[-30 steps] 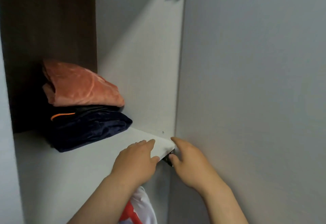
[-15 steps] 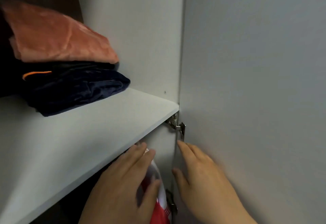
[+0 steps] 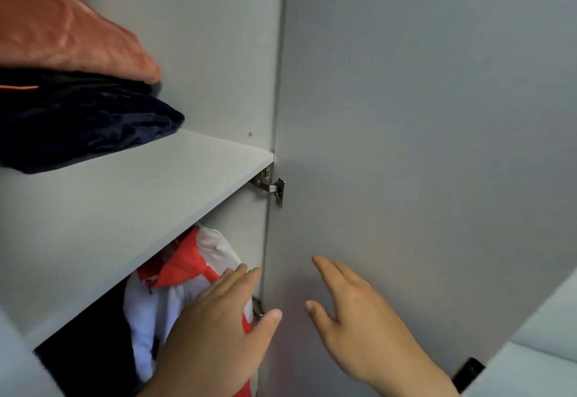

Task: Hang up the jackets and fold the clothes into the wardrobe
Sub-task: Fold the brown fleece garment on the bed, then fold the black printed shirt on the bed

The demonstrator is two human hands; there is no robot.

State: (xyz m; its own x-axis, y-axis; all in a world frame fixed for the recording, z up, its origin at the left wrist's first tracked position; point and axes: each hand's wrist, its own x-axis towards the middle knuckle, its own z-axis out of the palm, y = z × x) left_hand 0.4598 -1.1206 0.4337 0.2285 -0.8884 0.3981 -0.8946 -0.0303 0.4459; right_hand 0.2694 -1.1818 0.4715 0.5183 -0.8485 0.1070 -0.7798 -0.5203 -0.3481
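Jacket [image 3: 187, 275], white with red panels: below the shelf [image 3: 140, 196], under its front right corner, close against the wardrobe's side panel [image 3: 218, 53]. Upper part hidden behind the shelf's front edge; means of suspension not determinable. Dark garment [image 3: 84, 362] just to its left, also under the shelf, in deep shadow.

Left hand [image 3: 215, 334]: laid flat against the front of the jacket, fingers straight and close together, thumb spread out to the right toward the door. No grip on the fabric noted.

Right hand [image 3: 352, 312]: fingers extended and together, thumb held apart, at the inner face of the swung-out door [image 3: 421, 115]. Contact with the door not determinable.

On top of the shelf, toward its left rear: folded navy garment [image 3: 93, 125] with a folded orange garment [image 3: 62, 28] stacked directly on it.

Metal hinge [image 3: 270, 186] just under the shelf's front right corner, joining side panel and door. Second hinge [image 3: 257, 309] lower down, largely hidden behind the left hand.
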